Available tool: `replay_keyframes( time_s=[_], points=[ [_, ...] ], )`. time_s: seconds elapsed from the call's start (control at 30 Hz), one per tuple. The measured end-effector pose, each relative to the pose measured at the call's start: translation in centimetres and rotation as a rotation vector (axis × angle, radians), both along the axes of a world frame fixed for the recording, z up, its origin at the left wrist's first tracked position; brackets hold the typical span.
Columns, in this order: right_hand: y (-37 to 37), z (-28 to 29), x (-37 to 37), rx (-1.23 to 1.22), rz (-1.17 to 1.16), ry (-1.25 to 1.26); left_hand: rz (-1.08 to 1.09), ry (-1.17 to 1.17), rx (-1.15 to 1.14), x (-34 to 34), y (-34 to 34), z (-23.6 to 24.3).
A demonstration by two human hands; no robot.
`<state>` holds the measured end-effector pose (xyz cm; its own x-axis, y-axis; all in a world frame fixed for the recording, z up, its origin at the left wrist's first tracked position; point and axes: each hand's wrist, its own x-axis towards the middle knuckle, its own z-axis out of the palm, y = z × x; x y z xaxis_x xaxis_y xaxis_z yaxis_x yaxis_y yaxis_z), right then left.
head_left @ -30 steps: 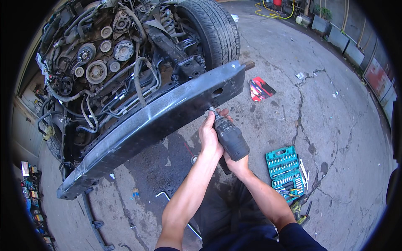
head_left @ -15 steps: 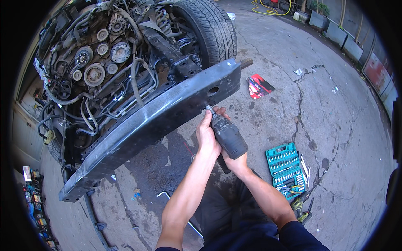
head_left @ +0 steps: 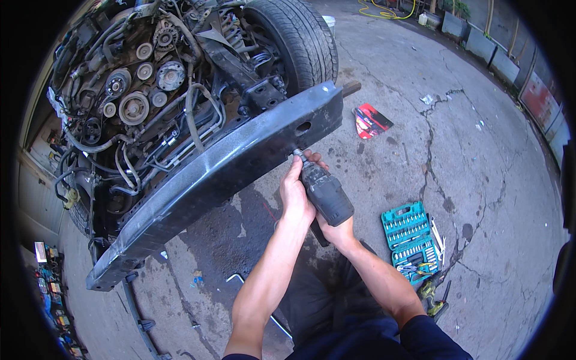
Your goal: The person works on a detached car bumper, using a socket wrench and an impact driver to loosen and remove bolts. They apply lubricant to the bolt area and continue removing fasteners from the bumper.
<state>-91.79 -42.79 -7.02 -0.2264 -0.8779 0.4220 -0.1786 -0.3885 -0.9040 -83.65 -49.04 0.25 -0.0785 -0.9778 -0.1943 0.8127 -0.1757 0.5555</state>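
A dark impact wrench (head_left: 327, 195) points at the face of a long black bumper beam (head_left: 207, 171), its socket end meeting the beam below an oval hole. My left hand (head_left: 295, 195) is closed around the front of the wrench, with its thumb and fingertips close to the socket. Behind it, my right hand (head_left: 337, 233) grips the wrench at its handle; the body of the tool hides most of those fingers. The beam runs across the front of a stripped vehicle, below the exposed engine (head_left: 135, 90). Whatever the socket sits on is hidden.
A tyre (head_left: 300, 45) stands behind the beam's right end. On the cracked concrete lie a red card (head_left: 371, 122), an open teal socket set (head_left: 403, 223), a green-black power tool (head_left: 429, 294) and a bent metal bar (head_left: 237, 278). Assorted boxes (head_left: 54, 288) line the left.
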Motion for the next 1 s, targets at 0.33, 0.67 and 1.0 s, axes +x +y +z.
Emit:
replay_keyframes(
  time_s=[0.33,0.67,1.0],
  points=[
    [-0.12,0.1,-0.06,-0.018,-0.003,0.048,-0.016,-0.002,-0.017,0.09,0.05,-0.12],
    [0.13,0.23,0.0,0.015,0.015,-0.029,0.012,-0.001,0.023,-0.06,0.2,0.22],
    [0.09,0.39,-0.09,0.017,-0.002,0.019,0.005,0.002,0.03,-0.14,0.28,0.39]
  ],
)
